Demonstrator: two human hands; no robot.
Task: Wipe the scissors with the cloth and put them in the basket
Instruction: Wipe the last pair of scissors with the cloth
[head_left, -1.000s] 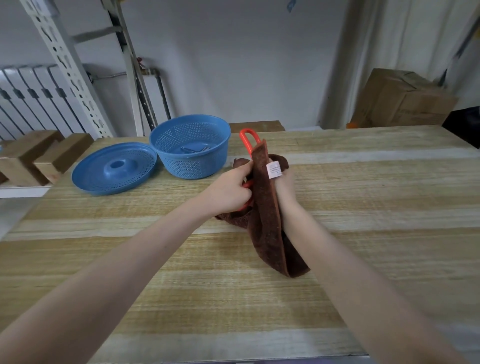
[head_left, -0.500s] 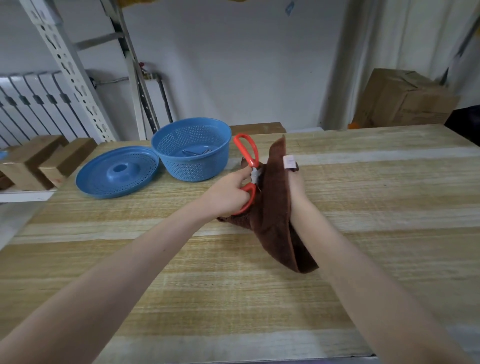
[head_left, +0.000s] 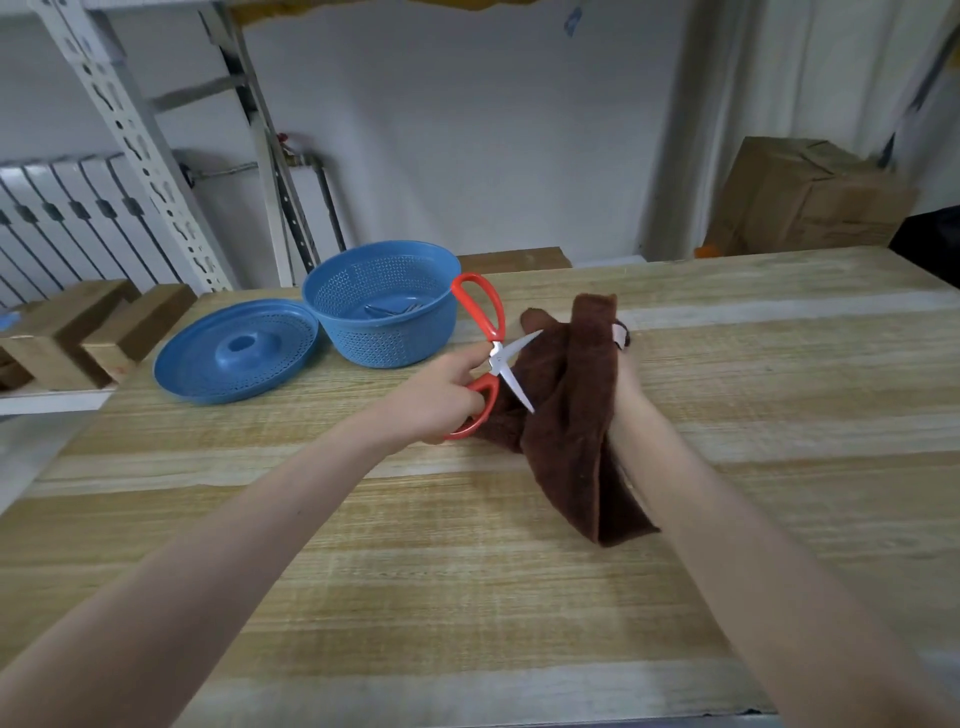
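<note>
Orange-handled scissors (head_left: 485, 332) are held above the wooden table (head_left: 779, 467), their blades spread apart and bare. My left hand (head_left: 441, 397) grips the lower handle loop. A brown cloth (head_left: 569, 415) hangs just right of the blades, draped over and held by my right hand (head_left: 626, 379), most of which is hidden behind the cloth. The blue mesh basket (head_left: 382, 306) stands on the table just left of the scissors and holds some metal utensils.
A blue perforated lid (head_left: 236, 351) lies left of the basket. Wooden blocks (head_left: 88, 332) sit beyond the table's left edge, with metal racking and a radiator behind. A cardboard box (head_left: 810, 197) stands at the back right.
The scissors came out from behind the cloth to the left, and their blades now show, spread open. The cloth shifted right with my right hand.
</note>
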